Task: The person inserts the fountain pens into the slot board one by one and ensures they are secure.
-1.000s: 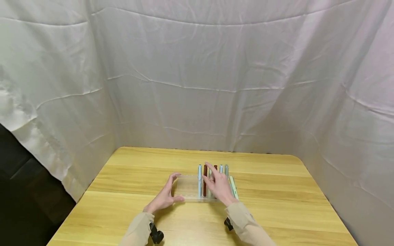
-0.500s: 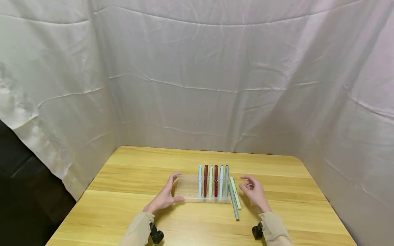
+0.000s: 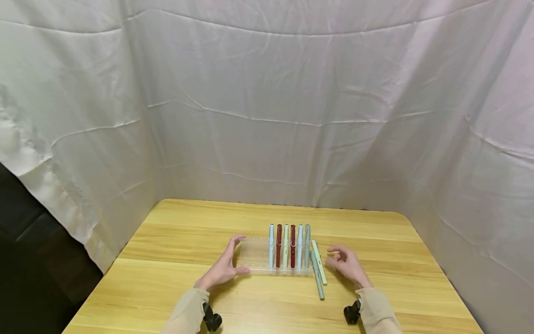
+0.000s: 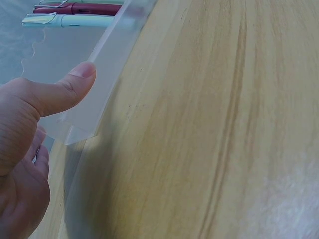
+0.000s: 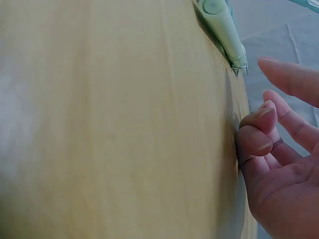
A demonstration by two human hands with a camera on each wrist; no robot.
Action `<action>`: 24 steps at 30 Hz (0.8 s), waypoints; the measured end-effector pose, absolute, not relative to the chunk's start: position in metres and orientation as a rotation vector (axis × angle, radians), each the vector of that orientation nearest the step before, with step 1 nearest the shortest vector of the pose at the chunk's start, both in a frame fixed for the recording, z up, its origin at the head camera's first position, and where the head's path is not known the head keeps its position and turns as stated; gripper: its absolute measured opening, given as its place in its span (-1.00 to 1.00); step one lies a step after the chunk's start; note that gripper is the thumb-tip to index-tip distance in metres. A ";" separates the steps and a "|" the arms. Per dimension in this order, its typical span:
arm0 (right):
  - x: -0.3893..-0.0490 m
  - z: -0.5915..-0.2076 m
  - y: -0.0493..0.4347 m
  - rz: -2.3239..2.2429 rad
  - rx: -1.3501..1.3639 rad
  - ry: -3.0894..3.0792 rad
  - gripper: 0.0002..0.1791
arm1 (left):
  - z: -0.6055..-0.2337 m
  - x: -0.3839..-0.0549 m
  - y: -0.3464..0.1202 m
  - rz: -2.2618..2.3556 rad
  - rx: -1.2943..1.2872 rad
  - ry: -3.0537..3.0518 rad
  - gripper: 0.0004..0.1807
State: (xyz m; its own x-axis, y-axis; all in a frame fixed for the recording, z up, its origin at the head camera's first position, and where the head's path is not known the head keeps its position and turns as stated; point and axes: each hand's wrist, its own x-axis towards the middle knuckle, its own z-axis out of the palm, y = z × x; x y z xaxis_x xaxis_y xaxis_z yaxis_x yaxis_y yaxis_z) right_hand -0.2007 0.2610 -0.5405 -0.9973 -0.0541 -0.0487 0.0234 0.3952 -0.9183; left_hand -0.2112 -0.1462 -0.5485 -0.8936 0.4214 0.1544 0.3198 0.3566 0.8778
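Observation:
A clear plastic pen rack (image 3: 253, 254) lies on the table, its left end held between the thumb and fingers of my left hand (image 3: 221, 268). In the left wrist view the thumb (image 4: 67, 89) lies over the rack's front edge. Several capped pens stand side by side in its right part: light blue (image 3: 271, 246), dark red (image 3: 278, 253), pale green (image 3: 285, 246) and grey-blue (image 3: 307, 246) among them. Off the rack's right end lie a loose pale green pen (image 3: 320, 266) and a grey-green pen (image 3: 318, 280). My right hand (image 3: 349, 268) hovers right of these, fingers loosely curled, holding nothing.
The wooden table (image 3: 187, 222) extends around the rack, with a light grey curtain (image 3: 267, 139) behind and along both sides. A dark surface (image 3: 33, 260) shows past the table's left edge. Small black cameras (image 3: 212, 320) sit on both wrists.
My right hand has moved from over the standing pens to the right of the two loose pens, uncovering them. Since then it has shifted only slightly. The left hand has stayed on the rack.

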 end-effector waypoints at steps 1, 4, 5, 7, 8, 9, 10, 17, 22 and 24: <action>-0.201 -0.540 0.261 -1.688 -0.043 2.557 -0.49 | -0.549 -0.211 -0.146 1.586 0.686 2.507 0.05; -0.201 -0.540 0.262 -1.675 -0.094 2.555 -0.47 | -0.549 -0.211 -0.146 1.585 0.684 2.509 0.04; -0.201 -0.540 0.262 -1.668 -0.111 2.558 -0.47 | -0.549 -0.211 -0.146 1.586 0.682 2.508 0.04; -0.201 -0.540 0.261 -1.666 -0.142 2.559 -0.47 | -0.549 -0.211 -0.145 1.590 0.677 2.508 0.04; -0.201 -0.540 0.261 -1.656 -0.151 2.564 -0.47 | -0.549 -0.211 -0.145 1.592 0.676 2.508 0.04; -0.202 -0.541 0.261 -1.646 -0.164 2.567 -0.47 | -0.549 -0.210 -0.145 1.595 0.673 2.507 0.04; -0.202 -0.541 0.261 -1.639 -0.171 2.567 -0.46 | -0.548 -0.210 -0.145 1.598 0.671 2.508 0.04; -0.204 -0.544 0.263 -1.562 -0.169 2.590 -0.45 | -0.548 -0.211 -0.146 1.575 0.692 2.517 0.05; -0.205 -0.544 0.263 -1.544 -0.176 2.593 -0.47 | -0.549 -0.211 -0.146 1.575 0.697 2.519 0.05; -0.204 -0.543 0.262 -1.544 -0.183 2.593 -0.47 | -0.549 -0.211 -0.146 1.578 0.690 2.517 0.05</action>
State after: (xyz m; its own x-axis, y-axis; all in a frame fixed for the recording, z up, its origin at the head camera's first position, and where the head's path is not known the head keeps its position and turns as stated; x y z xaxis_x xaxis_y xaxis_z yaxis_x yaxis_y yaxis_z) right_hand -0.2041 0.2620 -0.5429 -0.9857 -0.1637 -0.0391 -0.0436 0.4731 -0.8799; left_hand -0.2111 -0.1458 -0.5485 -0.8936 0.4200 0.1582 0.3254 0.3634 0.8730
